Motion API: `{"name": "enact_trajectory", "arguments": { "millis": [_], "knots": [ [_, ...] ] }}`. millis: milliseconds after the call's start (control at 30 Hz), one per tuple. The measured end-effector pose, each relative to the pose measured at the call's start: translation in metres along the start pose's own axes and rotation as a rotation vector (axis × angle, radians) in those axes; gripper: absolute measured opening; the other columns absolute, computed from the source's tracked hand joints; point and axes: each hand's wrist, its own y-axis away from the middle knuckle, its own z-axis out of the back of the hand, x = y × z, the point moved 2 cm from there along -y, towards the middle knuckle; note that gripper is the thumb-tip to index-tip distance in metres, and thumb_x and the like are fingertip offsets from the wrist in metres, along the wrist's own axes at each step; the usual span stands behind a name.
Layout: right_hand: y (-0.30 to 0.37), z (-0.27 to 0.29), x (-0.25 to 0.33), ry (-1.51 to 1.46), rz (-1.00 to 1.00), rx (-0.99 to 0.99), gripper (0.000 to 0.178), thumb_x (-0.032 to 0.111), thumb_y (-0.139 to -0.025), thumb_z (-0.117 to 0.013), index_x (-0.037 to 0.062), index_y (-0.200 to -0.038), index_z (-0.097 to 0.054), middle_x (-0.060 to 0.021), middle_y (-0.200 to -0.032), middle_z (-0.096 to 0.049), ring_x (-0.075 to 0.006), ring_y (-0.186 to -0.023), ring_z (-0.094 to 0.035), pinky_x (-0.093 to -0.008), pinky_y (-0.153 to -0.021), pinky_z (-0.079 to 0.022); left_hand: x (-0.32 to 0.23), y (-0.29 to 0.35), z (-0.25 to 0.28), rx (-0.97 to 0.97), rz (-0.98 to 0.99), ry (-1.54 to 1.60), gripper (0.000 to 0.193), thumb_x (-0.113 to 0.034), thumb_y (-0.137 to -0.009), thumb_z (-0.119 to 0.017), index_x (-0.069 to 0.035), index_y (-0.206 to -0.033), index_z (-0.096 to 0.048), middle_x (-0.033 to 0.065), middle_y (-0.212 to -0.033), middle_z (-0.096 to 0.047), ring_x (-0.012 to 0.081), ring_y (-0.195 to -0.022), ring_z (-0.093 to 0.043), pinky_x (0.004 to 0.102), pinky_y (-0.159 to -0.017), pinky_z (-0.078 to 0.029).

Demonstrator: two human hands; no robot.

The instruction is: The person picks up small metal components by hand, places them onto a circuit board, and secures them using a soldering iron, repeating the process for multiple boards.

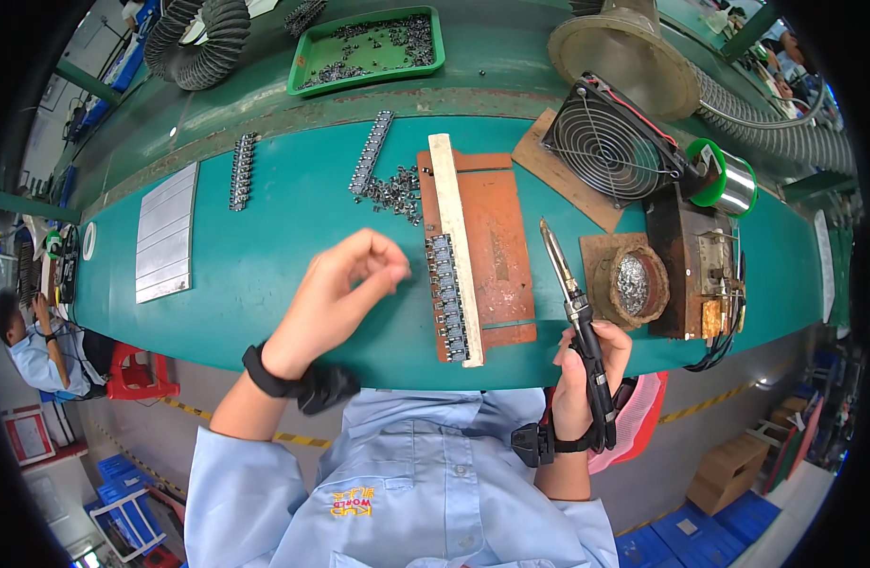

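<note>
My right hand [586, 379] grips a black-handled soldering iron [584, 317], its metal tip pointing up and away from me. My left hand [340, 298] hovers over the green mat, thumb and forefinger drawn together in a pinch; whatever may be between them is too small to make out. Just right of it lies a reddish-brown wooden fixture [499, 251] with a pale bar [457, 256] across it. Along the bar's left side sits a row of small dark components on a board strip [444, 298]. Beyond my left hand is a loose pile of small metal parts [394, 194].
Two component strips, one slanted [372, 151] and one upright [242, 172], lie farther off near a silver plate [166, 235]. A green tray [367, 52] holds many small parts. At right stand a fan [610, 142], a solder spool [728, 180] and a round solder pot [636, 287].
</note>
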Motion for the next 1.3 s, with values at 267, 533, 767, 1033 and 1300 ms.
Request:
{"name": "enact_trajectory", "arguments": {
  "millis": [267,533,767,1033,1300],
  "knots": [
    [0.0,-0.001,-0.001,0.009,-0.019,-0.002,0.042,0.015,-0.074,-0.063,0.0024,-0.107,-0.041,-0.0108,-0.096,-0.048,-0.015,-0.073,-0.049,-0.0242,-0.062,-0.041,0.019,0.044,-0.032,0.105,0.329,0.584,0.011,-0.004,-0.083,-0.057,-0.003,-0.09,-0.049,0.0056,-0.082,-0.058,0.0126,-0.074,-0.057,0.0235,-0.069,-0.046],
    [0.0,0.0,-0.001,0.017,-0.013,0.002,0.043,0.016,-0.073,-0.063,0.0021,-0.107,-0.041,-0.0119,-0.093,-0.049,-0.0139,-0.068,-0.048,-0.0231,-0.061,-0.04,0.022,0.04,-0.041,0.126,0.335,0.6,0.012,-0.004,-0.082,-0.058,-0.005,-0.088,-0.047,0.0046,-0.081,-0.058,0.0125,-0.075,-0.058,0.0238,-0.07,-0.046],
    [0.002,0.005,-0.001,-0.062,-0.077,0.065,0.043,0.01,-0.073,-0.067,0.0031,-0.107,-0.041,-0.0096,-0.1,-0.047,-0.0173,-0.089,-0.053,-0.0289,-0.081,-0.042,0.023,0.039,-0.042,0.128,0.329,0.57,0.013,-0.005,-0.082,-0.059,-0.005,-0.087,-0.047,0.0033,-0.08,-0.057,0.0116,-0.075,-0.058,0.0231,-0.069,-0.046],
    [-0.001,0.0,-0.002,0.026,0.02,0.028,0.042,0.015,-0.074,-0.063,0.0017,-0.107,-0.041,-0.0126,-0.092,-0.05,-0.0128,-0.064,-0.047,-0.0231,-0.06,-0.04,0.021,0.036,-0.041,0.146,0.359,0.579,0.014,-0.007,-0.082,-0.061,-0.005,-0.086,-0.047,0.0023,-0.08,-0.057,0.0106,-0.075,-0.058,0.022,-0.069,-0.045],
    [0.0,0.0,0.0,0.01,0.013,0.017,0.043,0.015,-0.074,-0.063,0.0015,-0.108,-0.041,-0.0113,-0.093,-0.05,-0.0136,-0.067,-0.048,-0.0236,-0.061,-0.041,0.021,0.036,-0.042,0.163,0.365,0.586,0.014,-0.007,-0.081,-0.061,-0.005,-0.087,-0.048,0.002,-0.08,-0.057,0.0104,-0.076,-0.058,0.0217,-0.07,-0.046]
  ]
}}
